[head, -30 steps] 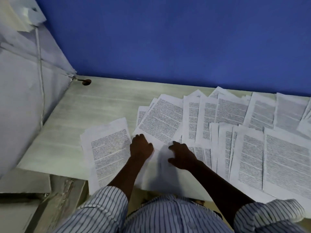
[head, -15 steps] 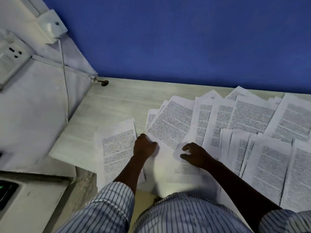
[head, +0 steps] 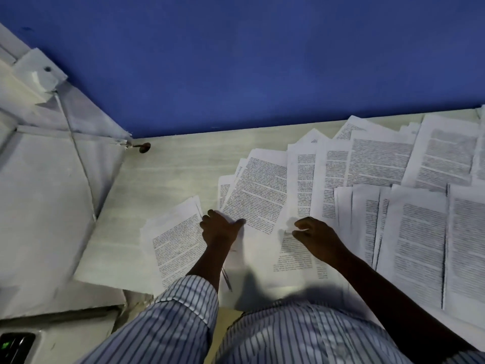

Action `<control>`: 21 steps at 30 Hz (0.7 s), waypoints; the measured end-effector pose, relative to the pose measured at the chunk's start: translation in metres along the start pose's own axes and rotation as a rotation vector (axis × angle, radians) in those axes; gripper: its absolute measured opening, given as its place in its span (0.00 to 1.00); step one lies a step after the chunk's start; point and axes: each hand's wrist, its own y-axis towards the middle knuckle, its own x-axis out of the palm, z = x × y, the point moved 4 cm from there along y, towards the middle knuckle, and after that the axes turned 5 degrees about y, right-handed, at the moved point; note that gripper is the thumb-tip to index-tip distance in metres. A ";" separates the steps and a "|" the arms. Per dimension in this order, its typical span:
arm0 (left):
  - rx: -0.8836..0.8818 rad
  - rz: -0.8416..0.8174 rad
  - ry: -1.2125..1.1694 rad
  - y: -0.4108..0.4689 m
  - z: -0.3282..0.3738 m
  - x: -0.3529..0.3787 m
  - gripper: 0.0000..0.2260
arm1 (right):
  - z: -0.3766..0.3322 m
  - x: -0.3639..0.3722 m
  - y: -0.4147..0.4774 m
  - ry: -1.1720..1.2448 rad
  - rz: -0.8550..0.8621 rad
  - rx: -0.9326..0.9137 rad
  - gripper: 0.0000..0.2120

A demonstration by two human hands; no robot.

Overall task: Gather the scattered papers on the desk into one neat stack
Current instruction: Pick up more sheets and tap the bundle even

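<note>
Blue wall behind; pale wood-grain surface below it.

Item: papers, white printed sheets with dense black text, overlapping in a loose fan from mid-surface to the right edge of view. Long axes run mostly toward the wall, leaning slightly.

Small pile at the left, tilted, just beside the left hand.

Left hand: resting on the sheets, thumb out, fingers loosely bent, gripping nothing visible.

Right hand: fingers curled on the corner of a sheet, apparently pinching it.

Bulk lies right of and beyond both hands. Right hand is nearer, likely the one to draw sheets leftward.
</note>
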 end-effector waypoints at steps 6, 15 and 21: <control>-0.007 -0.102 0.002 0.026 0.004 0.000 0.55 | 0.000 0.008 -0.008 -0.053 0.104 0.079 0.16; 0.041 -0.197 -0.149 0.040 -0.002 0.012 0.56 | -0.011 0.040 -0.021 -0.139 0.284 0.109 0.15; 0.092 -0.300 -0.167 0.047 -0.002 0.012 0.49 | -0.014 0.050 -0.032 -0.143 0.347 0.109 0.11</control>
